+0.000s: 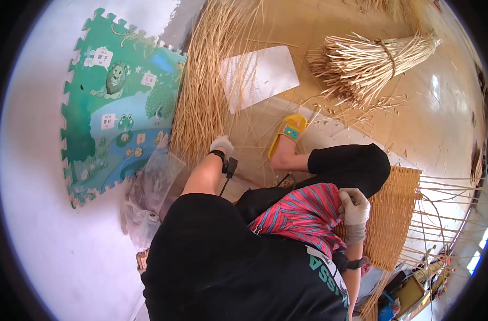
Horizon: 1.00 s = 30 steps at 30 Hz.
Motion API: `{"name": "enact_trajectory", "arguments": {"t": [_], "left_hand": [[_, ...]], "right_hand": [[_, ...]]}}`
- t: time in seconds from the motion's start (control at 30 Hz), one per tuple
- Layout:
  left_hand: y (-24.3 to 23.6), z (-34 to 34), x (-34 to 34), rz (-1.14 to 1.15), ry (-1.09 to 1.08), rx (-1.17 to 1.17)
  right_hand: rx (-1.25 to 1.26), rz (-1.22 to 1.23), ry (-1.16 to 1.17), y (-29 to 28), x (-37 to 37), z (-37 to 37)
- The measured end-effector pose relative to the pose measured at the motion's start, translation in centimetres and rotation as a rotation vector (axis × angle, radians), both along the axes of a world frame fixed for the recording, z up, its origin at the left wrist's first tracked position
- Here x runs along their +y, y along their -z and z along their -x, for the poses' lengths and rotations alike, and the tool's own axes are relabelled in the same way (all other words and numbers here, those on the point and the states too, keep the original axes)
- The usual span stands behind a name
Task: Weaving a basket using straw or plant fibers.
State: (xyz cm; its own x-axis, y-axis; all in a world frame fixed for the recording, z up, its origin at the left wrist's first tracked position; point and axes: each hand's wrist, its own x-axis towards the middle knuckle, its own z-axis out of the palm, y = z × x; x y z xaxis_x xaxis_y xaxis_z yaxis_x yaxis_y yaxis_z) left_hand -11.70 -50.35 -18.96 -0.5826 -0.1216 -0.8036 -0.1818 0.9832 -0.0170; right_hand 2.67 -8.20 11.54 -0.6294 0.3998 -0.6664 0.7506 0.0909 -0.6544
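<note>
2 hands in pale gloves are at work, well apart from each other. the left hand (221,143) is at the near ends of a long spread of loose straw stalks (204,80); its fingers are too hard to make out, so i cannot tell whether it grips any of them. the right hand (354,207) is held narrow, fingers curled in toward the thumb, in front of a striped red and blue cloth (302,214); i cannot tell if anything is pinched in it. just beside it, to the right, stands a woven straw panel (394,219), with long unwoven strands (442,214) running out from its far edge.

the loose stalks lie between a green foam mat (102,136) with animal pictures and a white sheet of paper (268,75), partly over the sheet's left side. farther right, 1 thick straw bundle (356,67) lies on the floor (436,112), tied round with a band (389,56). a yellow slipper (293,124) is on the person's foot, and a clear plastic bag (161,174) sits near the mat's lower corner.
</note>
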Motion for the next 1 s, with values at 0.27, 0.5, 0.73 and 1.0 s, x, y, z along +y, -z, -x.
{"name": "enact_trajectory", "arguments": {"t": [0.27, 0.5, 0.73, 1.0], "left_hand": [[-4.2, 7.2, 3.1, -0.922, -1.050, 0.445], [-22.7, 7.5, 19.4, -1.883, -0.479, -0.273], [-33.9, -4.8, 34.7, -1.818, 0.680, -0.358], [-33.7, -6.6, 45.1, -1.586, 0.832, 0.306]], "right_hand": [[0.037, 0.000, 0.046, 0.7, 0.3, -0.9], [0.235, -0.100, -0.130, -2.4, 1.5, -1.7], [0.821, -0.013, 0.085, -12.1, 2.3, -5.2], [0.936, -0.526, 0.315, -11.7, 12.5, -21.0]]}}
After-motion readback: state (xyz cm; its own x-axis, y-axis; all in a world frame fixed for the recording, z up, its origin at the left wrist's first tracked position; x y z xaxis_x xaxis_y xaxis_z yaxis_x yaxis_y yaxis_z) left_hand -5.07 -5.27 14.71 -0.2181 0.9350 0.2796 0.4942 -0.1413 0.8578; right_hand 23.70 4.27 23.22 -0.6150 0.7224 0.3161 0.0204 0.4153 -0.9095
